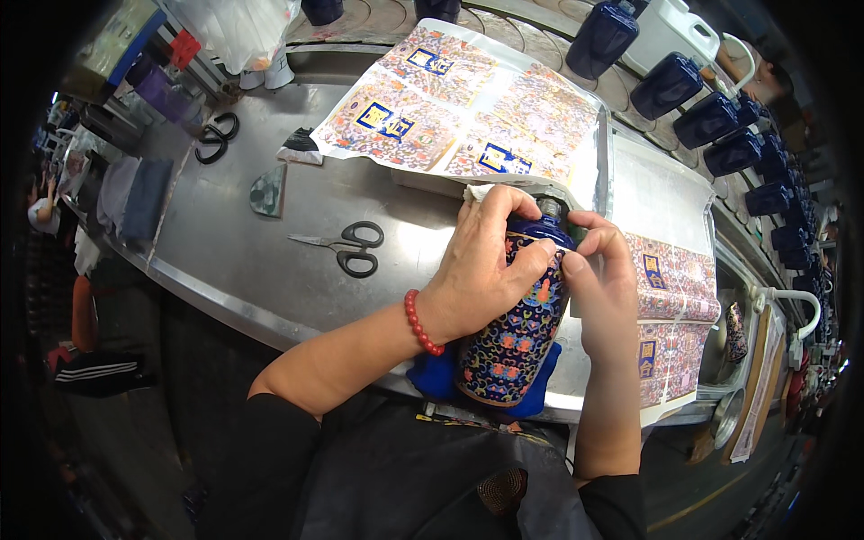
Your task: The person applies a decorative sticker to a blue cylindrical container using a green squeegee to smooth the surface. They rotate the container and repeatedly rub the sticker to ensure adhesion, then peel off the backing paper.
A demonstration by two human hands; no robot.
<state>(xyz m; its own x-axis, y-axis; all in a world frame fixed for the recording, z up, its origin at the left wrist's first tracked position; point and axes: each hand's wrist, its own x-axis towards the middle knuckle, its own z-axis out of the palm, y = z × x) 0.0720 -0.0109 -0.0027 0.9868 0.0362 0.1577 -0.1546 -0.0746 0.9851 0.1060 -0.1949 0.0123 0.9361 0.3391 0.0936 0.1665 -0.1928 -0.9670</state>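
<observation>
A dark blue bottle [513,344] with a colourful floral pattern leans in front of me, its neck pointing away. Under its base lies a bright blue cloth [432,378] at the table's front edge. My left hand [489,270], with a red bead bracelet at the wrist, grips the bottle's shoulder, thumb across the front. My right hand [604,270] pinches at the upper right edge of the pattern, close to the left thumb. Whether a film edge is between those fingertips cannot be made out. The bottle's far side is hidden.
Black-handled scissors [347,246] and a patterned scraper-like piece [268,192] lie on the metal table [223,229]. Printed floral sheets [418,101] lie behind the bottle, with more sheets [675,310] at right. Several plain blue bottles [665,88] stand on the conveyor [526,37].
</observation>
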